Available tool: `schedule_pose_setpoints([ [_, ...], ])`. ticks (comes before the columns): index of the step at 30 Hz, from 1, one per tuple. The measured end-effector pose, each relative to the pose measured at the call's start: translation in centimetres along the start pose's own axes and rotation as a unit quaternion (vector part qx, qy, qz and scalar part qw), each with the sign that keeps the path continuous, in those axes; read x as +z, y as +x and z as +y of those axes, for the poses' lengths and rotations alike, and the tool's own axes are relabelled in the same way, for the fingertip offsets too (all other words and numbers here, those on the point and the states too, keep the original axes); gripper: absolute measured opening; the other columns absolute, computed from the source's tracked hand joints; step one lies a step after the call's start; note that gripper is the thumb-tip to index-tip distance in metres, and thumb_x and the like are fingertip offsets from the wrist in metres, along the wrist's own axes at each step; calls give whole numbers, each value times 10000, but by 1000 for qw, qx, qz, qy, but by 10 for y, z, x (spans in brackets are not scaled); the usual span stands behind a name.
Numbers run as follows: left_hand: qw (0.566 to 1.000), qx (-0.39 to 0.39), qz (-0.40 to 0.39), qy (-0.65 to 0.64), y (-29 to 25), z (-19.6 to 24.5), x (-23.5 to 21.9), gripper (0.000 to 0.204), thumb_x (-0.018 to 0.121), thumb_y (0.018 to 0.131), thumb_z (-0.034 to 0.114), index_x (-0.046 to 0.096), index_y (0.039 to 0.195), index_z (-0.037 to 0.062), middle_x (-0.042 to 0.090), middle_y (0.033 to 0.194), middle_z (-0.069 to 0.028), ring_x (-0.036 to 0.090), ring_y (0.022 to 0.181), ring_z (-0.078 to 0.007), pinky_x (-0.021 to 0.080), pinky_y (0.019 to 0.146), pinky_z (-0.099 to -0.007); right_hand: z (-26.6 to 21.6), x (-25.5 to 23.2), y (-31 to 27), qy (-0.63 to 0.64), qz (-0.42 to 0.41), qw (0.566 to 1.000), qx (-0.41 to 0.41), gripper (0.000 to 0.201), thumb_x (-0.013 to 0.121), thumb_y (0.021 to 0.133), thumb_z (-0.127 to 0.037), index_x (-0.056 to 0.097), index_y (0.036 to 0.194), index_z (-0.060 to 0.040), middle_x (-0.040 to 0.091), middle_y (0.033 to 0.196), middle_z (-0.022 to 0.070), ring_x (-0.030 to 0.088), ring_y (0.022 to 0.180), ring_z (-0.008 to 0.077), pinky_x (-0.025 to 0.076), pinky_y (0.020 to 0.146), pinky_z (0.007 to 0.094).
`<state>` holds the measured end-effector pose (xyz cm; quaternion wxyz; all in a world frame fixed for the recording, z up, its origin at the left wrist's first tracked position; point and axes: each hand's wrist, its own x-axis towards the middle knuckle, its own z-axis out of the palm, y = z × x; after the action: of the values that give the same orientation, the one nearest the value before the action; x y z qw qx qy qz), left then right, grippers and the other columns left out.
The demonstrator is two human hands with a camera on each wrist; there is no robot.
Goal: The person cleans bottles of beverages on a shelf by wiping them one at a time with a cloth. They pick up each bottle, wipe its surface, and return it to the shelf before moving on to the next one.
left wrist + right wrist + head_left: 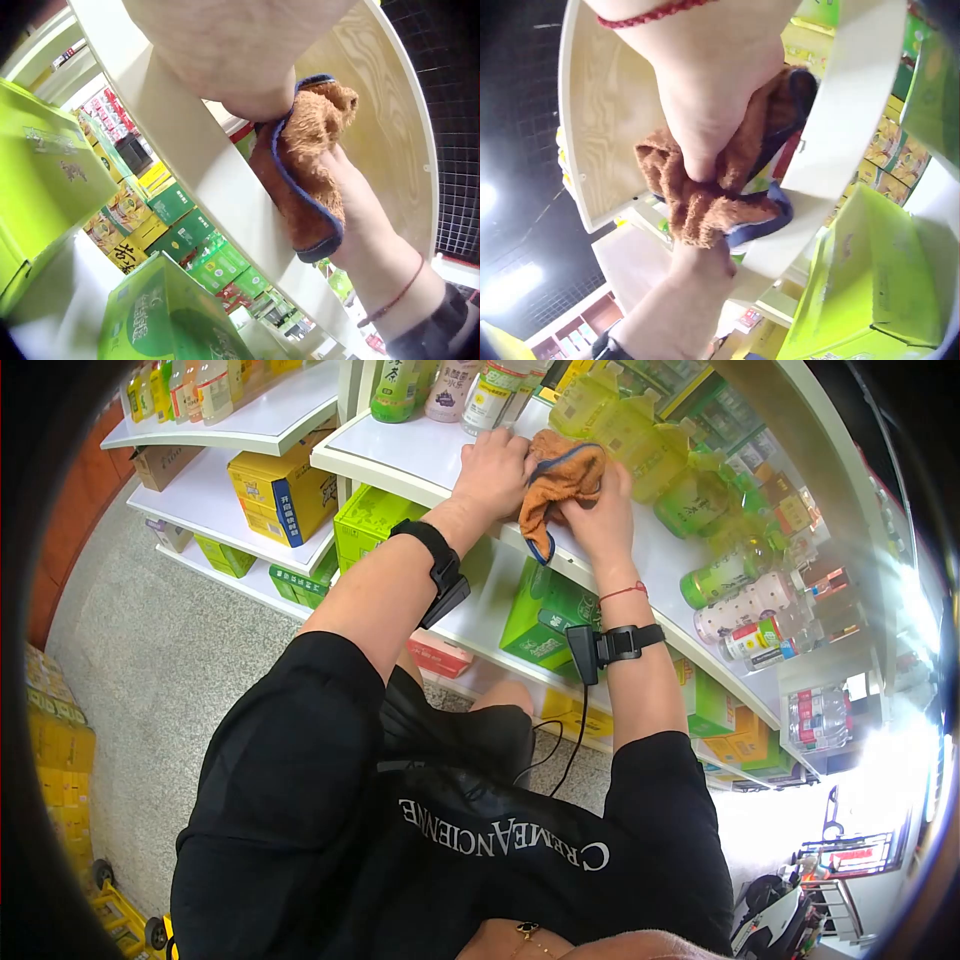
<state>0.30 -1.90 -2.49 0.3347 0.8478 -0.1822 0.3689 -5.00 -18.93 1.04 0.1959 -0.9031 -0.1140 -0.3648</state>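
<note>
Since the white shelf (385, 452) carries a white-labelled drink bottle (488, 402) close by the left hand (492, 472), one careless shove might topple it. At the shelf's front edge, the right hand (602, 522) pinches an orange-brown cloth (552, 485); the left seems to grip it too, fingertips hidden from me.

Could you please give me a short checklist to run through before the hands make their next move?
1. Right hand gripping the brown cloth: ok.
2. Left hand holding the cloth too: ok, at its other side.
3. White-labelled bottle upright: ok, standing just beyond the left hand.
4. Cloth clear of the yellow-green bottles: cannot tell; they look close beside it.
5. Shelf clean beneath the cloth: cannot tell; the cloth and hands cover that part.
</note>
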Motion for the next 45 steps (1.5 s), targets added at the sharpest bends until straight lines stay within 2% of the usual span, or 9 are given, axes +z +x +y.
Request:
schedule_pose_setpoints([
  [7,1000,-19,-6,20,0,7,-1,378,512,962,393,651,1123,80,593,1101,-140,532,1094,-338,414,932,-487,26,-4,7,20,89,994,64,552,771,701,-231,554,1160,-13,521,1214,216,514,1131,409,439,984,444],
  [12,999,-6,30,15,0,3,5,368,522,956,378,654,1132,83,609,1098,-128,543,1086,-331,426,930,-484,76,6,11,125,103,979,126,625,752,706,-201,523,1262,-29,520,1248,224,469,1197,394,407,1027,434],
  [16,1000,-1,5,27,0,3,2,356,523,951,359,655,1138,87,611,1092,-120,546,1078,-331,433,918,-484,22,-10,-5,33,71,995,68,662,750,682,-181,516,1298,-113,405,1365,221,529,1140,427,443,1002,439],
  [23,1000,4,-2,3,0,1,-1,352,473,960,341,660,1105,81,590,1101,-141,526,1097,-334,416,922,-496,-10,10,-8,-35,49,998,-7,724,787,636,-222,520,1308,-167,418,1349,216,534,1127,452,442,1005,452],
  [35,1000,2,9,-18,1,-1,2,323,478,957,290,669,1113,80,610,1090,-147,546,1066,-349,436,927,-485,86,16,3,140,95,980,106,484,764,759,-269,631,1160,-33,569,1242,177,485,1194,370,390,1036,417],
  [37,1000,0,8,-17,1,-3,3,328,489,950,290,666,1123,75,610,1100,-147,546,1073,-354,440,932,-483,88,16,-3,194,164,956,145,288,704,783,-32,637,1042,76,690,1077,152,651,1016,208,513,850,321],
  [39,998,-29,15,-60,5,-5,2,391,543,911,331,648,1160,49,602,1146,-175,542,1097,-368,442,967,-467,85,14,-6,294,159,922,194,308,710,783,-49,642,1063,58,690,1075,152,651,1011,220,503,879,324],
  [41,996,-64,31,-57,5,-4,-1,436,570,886,358,638,1174,38,598,1154,-197,548,1098,-378,446,975,-458,78,8,-7,192,105,971,97,437,755,791,-256,656,1152,-30,610,1226,185,539,1161,357,410,1023,393],
  [45,985,-148,-16,-88,7,-6,1,491,628,853,432,647,1157,47,616,1096,-240,587,1038,-392,475,932,-445,41,2,-18,23,119,991,56,518,769,763,-200,578,1237,-119,439,1359,170,523,1185,401,435,1013,415],
])
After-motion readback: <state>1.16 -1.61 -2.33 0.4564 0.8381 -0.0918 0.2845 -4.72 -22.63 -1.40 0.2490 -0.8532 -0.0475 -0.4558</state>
